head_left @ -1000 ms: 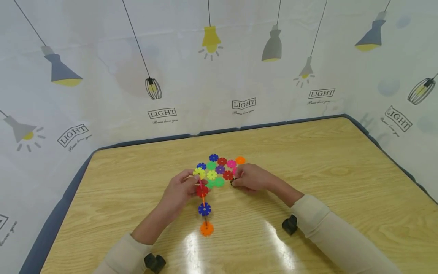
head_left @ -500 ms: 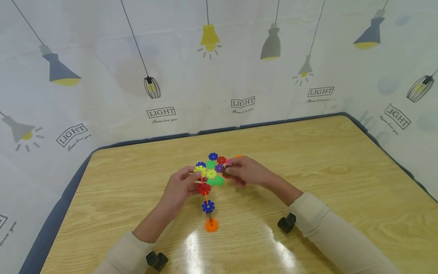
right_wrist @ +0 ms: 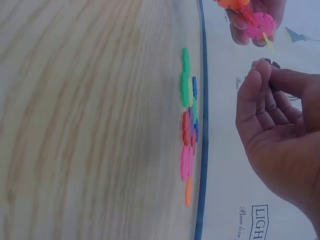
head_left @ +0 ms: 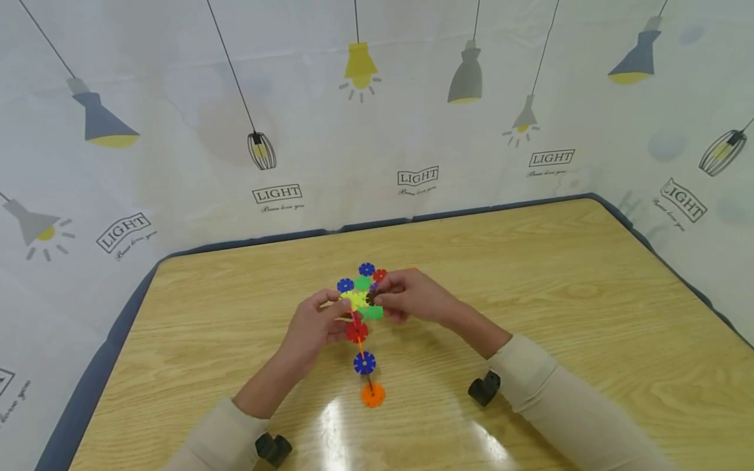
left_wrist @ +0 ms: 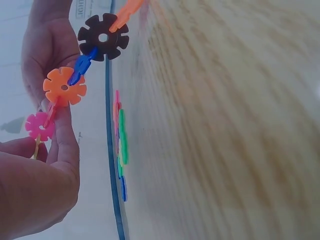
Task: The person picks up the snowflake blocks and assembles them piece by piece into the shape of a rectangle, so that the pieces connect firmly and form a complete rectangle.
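Head view, left hand (head_left: 313, 322): fingers clamped on chain (head_left: 364, 363).
Chain: 7 discs joined, stretching toward near edge of bench (head_left: 530, 275).
Loose discs (head_left: 362, 283): toward far edge, apparently left.
Right hand (head_left: 415, 297): fingers pinching dark disc (head_left: 372, 298), seemingly unjoined.

A wood-grained table (head_left: 548, 294) is bordered by a dark blue strip (head_left: 88, 392); behind it, a pale backdrop (head_left: 318, 111) is printed with hanging lamps (head_left: 359, 62) and boxed "LIGHT" lettering (head_left: 418, 176).
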A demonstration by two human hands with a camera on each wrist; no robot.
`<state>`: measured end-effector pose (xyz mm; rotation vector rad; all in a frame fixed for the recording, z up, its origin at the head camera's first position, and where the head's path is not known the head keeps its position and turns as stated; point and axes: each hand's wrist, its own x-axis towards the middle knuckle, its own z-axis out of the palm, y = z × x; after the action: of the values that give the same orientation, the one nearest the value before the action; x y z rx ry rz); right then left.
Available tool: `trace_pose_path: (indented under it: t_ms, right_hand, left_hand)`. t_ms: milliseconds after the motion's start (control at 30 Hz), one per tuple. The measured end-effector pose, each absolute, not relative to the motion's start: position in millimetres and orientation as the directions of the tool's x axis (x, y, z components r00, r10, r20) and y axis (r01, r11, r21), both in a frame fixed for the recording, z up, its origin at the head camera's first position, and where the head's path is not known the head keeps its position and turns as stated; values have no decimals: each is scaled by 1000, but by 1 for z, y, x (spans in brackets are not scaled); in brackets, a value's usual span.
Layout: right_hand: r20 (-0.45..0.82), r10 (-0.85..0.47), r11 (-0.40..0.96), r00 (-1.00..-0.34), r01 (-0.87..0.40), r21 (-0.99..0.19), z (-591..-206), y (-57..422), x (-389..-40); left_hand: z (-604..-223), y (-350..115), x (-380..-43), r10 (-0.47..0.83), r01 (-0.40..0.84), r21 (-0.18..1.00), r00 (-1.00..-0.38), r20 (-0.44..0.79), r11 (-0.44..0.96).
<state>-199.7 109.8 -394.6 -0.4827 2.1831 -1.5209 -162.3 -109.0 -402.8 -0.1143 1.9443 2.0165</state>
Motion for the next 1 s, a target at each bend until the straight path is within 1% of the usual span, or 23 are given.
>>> trace_pose_path:
  t_ms: [133,233,467,667,733,867,1000]
  right_hand:
    - [-142,-514,310,-846,-30,-950,-394,108,-198]
    - [-127,-519,308,-845,-47,-950,-395,106,-198]
    - [-71,-511,425,-857,-180,-887,-392,101,-193]
    - [-14,-522,476,-853,-278,-834,-391,94,-190]
    - [-11,-521,485,-853,-285,-827,-391,92,-190]
    - [-38,-509,485,-860,-250,-838,-393,91,-191]
    - [-72,-509,490,-858,-219,-843,-395,92,-194]
  left_hand:
    - [-402,-107,-162,178,-302,953,-938,-298,4]
    - [-404,-105,-162,169,-304,953,-938,-302,14]
    - [-407,-102,-163,109,-307,950,-944,-311,59]
    - [-405,-100,-162,83,-310,949,-946,-314,63]
    - [-404,-101,-161,77,-312,948,-945,-316,66]
    - [-405,-102,-162,79,-316,945,-943,-322,80]
    - [-407,-105,-163,87,-328,943,-939,-332,64]
